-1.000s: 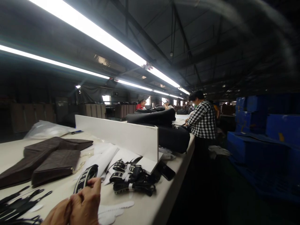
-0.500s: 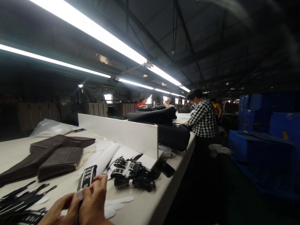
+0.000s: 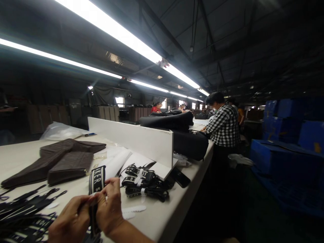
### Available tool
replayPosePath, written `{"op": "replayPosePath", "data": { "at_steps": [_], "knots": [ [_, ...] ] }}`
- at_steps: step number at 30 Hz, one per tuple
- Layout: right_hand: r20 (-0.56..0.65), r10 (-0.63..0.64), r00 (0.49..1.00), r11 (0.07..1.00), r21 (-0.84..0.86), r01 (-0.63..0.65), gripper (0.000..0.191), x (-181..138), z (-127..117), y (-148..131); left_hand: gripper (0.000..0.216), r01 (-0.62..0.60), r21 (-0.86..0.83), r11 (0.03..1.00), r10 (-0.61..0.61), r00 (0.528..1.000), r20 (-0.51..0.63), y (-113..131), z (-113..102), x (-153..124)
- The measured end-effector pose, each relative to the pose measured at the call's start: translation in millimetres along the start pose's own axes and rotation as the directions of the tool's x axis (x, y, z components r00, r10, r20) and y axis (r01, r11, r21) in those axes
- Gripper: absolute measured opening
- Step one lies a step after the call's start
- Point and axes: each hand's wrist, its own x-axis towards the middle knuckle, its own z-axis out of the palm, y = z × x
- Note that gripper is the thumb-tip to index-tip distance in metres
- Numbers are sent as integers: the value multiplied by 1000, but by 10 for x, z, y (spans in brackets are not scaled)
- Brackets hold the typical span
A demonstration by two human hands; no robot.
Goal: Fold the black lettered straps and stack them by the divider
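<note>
Both my hands hold a black strap with white letters (image 3: 96, 179) upright above the white table (image 3: 162, 216). My left hand (image 3: 69, 221) pinches the strap's left side, fingers closed. My right hand (image 3: 110, 207) grips it from the right, fingers curled round it. A heap of similar lettered straps (image 3: 143, 182) lies just beyond my right hand. Thin black strips (image 3: 27, 204) lie to the left of my left hand.
Dark brown quilted bags (image 3: 60, 162) lie at the left. A white upright board (image 3: 134, 140) crosses the table, black bags (image 3: 182, 135) behind it. A black phone (image 3: 181, 177) lies near the edge. A person in a checked shirt (image 3: 224, 126) stands further along. Blue crates (image 3: 286, 141) are at the right.
My hands have risen into view and lifted the lettered strap upright off the table. The view has tilted a little downward.
</note>
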Motion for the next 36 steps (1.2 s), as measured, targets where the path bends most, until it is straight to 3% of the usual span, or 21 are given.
{"op": "replayPosePath", "data": {
  "at_steps": [2,4,5,7,9,10,13,16,19,22,25,28,31,33,36],
  "knots": [
    [25,57,998,997,52,-58,25,-26,-26,28,19,-35,52,998,34,999,10,116,-33,-22],
    [51,95,994,991,93,-99,24,-46,-75,61,19,113,110,987,-112,994,-15,183,-45,-38],
    [59,107,993,989,101,-113,23,-52,-106,74,19,243,113,963,-242,970,-17,199,-45,-44],
    [77,118,990,988,95,-125,21,-55,-172,90,23,495,11,869,-495,868,41,209,-42,-63],
    [109,118,987,988,82,-128,19,-53,-224,110,32,631,-183,754,-618,776,130,216,-44,-101],
    [129,121,984,988,78,-131,18,-56,-238,129,34,641,-251,725,-624,766,154,225,-47,-128],
    [128,183,975,978,76,-194,21,-104,-235,206,30,489,-156,858,-476,872,118,287,-49,-219],
    [116,330,937,927,150,-345,20,-210,-225,227,23,279,-11,960,-279,960,41,382,-30,-304],
    [271,443,854,793,325,-515,36,-287,-275,138,21,160,-15,987,-159,986,49,467,4,-361],
    [423,373,825,698,458,-551,41,-266,-385,27,21,164,-94,982,-155,983,96,530,45,-368],
    [419,330,846,733,452,-509,48,-158,-525,13,24,381,-275,883,-345,923,171,581,99,-328],
    [402,282,871,830,353,-432,55,-27,-652,111,32,629,-540,560,-554,768,320,621,158,-280],
    [387,153,909,937,236,-258,51,69,-754,245,40,706,-653,275,-597,658,460,649,197,-257],
    [375,12,927,987,143,-71,45,109,-814,318,39,712,-658,244,-591,647,481,668,207,-248],
    [382,-225,896,973,36,229,42,140,-894,389,29,655,-618,435,-543,738,400,725,215,-221]
  ]
}}
